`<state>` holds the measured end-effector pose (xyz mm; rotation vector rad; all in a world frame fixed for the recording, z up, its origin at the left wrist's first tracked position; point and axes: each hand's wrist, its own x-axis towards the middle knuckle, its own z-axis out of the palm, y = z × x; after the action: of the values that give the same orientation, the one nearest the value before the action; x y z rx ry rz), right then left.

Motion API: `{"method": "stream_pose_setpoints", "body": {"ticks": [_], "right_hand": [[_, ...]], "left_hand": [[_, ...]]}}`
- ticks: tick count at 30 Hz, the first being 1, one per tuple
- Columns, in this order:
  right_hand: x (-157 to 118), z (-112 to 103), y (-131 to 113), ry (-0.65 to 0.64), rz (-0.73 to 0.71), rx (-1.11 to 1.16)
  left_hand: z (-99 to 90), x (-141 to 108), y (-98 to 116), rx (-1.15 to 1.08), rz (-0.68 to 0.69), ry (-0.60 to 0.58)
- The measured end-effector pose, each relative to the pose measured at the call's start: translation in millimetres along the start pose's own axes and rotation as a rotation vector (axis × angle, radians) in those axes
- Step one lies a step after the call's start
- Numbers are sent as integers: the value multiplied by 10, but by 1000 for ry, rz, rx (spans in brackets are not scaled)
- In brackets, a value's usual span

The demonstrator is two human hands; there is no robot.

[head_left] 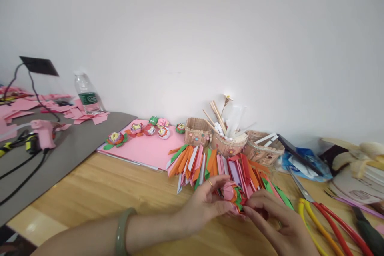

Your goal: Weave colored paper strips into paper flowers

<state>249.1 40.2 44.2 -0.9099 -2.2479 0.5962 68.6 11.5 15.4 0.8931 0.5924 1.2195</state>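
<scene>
Both hands are at a small folded-paper flower (233, 193) in pink, green and orange, low in the middle of the head view. My left hand (207, 202), with a ring and a bangle on its wrist, grips the flower between thumb and fingers from the left. From the right, my right hand (277, 218) pinches its lower edge; those fingertips are partly hidden. Just behind the hands lie many folded paper strips (190, 162) in orange, pink, green, white and red. Finished-looking paper flowers (137, 129) rest on pink paper sheets (144, 148) to the left.
Woven baskets (198, 131) holding sticks and white pieces stand along the wall. At right lie scissors (304, 194), coloured handles (336, 224) and a blue packet (312, 162). To the left are a pink glue gun (43, 134) with cables, a plastic bottle (87, 95) and pink paper scraps (21, 108).
</scene>
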Motion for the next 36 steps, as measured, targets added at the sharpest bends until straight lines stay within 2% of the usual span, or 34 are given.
{"method": "stream_pose_setpoints", "body": {"ticks": [6, 12, 14, 17, 20, 26, 30, 33, 36], "right_hand": [[-5, -8, 8, 42, -112, -77], [-35, 8, -2, 181, -313, -265], [-45, 17, -8, 210, -339, -332], [-59, 19, -14, 230, -338, -357], [-61, 2, -35, 236, -290, -275], [-22, -42, -99, 181, -52, -42], [-3, -31, -103, 128, 30, 23], [-17, -8, -97, 144, -31, 7], [-53, 2, -86, 182, -209, -93]], "left_hand": [[17, 12, -13, -22, -10, 11], [3, 16, -52, 50, 7, 35], [2, 4, -54, 83, 3, 39], [1, -17, -48, 160, 16, 70], [-6, -23, -44, 217, 36, 110], [-7, -8, -35, 196, 48, 112], [28, -30, 0, 127, 15, 74], [45, -41, 23, 100, -11, 45], [43, -33, 31, 103, -8, 46]]}}
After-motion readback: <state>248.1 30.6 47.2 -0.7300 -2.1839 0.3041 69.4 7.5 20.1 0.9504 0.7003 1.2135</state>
